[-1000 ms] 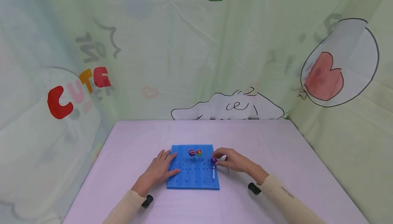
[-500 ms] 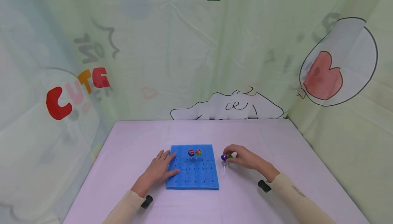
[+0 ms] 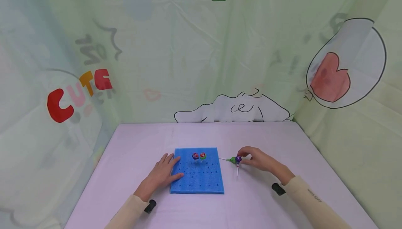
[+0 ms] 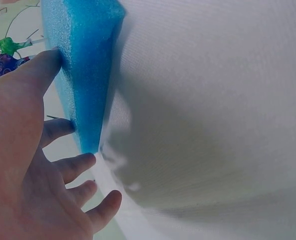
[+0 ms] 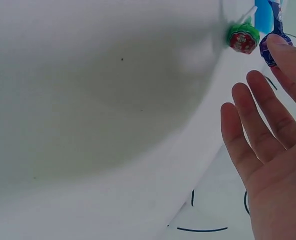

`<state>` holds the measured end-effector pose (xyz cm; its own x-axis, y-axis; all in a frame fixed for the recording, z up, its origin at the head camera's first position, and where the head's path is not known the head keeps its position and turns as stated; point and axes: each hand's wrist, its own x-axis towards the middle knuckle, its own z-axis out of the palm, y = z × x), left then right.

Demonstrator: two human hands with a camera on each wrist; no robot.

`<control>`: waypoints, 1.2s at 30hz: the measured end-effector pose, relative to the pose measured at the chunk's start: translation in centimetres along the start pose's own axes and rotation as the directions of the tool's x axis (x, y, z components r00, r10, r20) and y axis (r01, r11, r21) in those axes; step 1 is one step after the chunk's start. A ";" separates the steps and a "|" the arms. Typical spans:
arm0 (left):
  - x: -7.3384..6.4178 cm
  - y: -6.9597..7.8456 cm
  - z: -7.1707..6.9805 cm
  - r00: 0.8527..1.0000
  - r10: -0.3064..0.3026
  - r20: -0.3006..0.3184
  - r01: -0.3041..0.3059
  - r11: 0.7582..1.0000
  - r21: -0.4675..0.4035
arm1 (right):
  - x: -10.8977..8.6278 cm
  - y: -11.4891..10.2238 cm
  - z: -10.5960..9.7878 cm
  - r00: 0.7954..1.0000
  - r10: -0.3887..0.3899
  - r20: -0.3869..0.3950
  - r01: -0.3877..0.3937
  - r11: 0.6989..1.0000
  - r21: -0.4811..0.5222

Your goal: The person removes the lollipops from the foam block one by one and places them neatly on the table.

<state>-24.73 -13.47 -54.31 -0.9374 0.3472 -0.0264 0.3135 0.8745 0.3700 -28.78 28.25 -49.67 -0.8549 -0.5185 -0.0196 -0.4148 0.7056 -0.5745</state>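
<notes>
Right grip (image 3: 257, 158), pinching a purple lollipop (image 3: 238, 159), has moved farther from the blue board (image 3: 196, 181); spread left grip (image 3: 161, 174) touches the board.

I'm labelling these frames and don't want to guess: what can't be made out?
Head view: right sleeve, its print too small to read.
Head view: loose green lollipop, candy partly covered by the held purple lollipop.
Left wrist view: standing purple lollipop, its stick hidden by the left hand.
Right wrist view: held purple lollipop, stick end cut by top edge.
</notes>
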 end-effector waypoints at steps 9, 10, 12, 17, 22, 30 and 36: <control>0.0 0.1 -0.2 1.000 -0.007 0.002 0.007 1.000 0.003 | -0.2 0.7 0.2 1.000 0.010 0.004 -0.010 1.000 -0.017; 0.0 0.1 -0.2 1.000 -0.009 0.003 0.009 1.000 0.002 | -0.2 0.7 0.1 1.000 0.017 0.010 -0.016 1.000 -0.027; 0.1 0.1 -0.2 1.000 -0.007 -0.001 0.007 1.000 0.000 | -0.2 0.9 0.0 0.999 0.034 0.022 -0.033 0.998 -0.048; 0.0 0.2 -0.2 1.000 -0.002 -0.004 0.002 1.000 0.001 | 0.1 1.4 -0.1 0.994 0.092 0.055 -0.086 0.990 -0.109; 0.0 0.2 -0.1 1.000 0.003 -0.004 -0.003 1.000 -0.003 | 0.5 1.6 0.0 0.986 0.146 0.083 -0.135 0.984 -0.119; 0.0 0.0 0.0 1.000 0.000 0.000 0.000 1.000 0.002 | 0.8 1.4 0.1 0.984 0.149 0.096 -0.134 0.981 -0.143; 0.0 0.1 0.2 1.000 -0.012 0.008 0.012 1.000 0.012 | 0.5 0.4 -0.2 0.985 0.151 0.083 -0.139 0.982 -0.130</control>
<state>-24.62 -13.30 -54.40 -0.9398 0.3395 -0.0380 0.3043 0.8824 0.3589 -29.45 28.37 -49.77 -0.8788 -0.4444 -0.1741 -0.3286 0.8279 -0.4545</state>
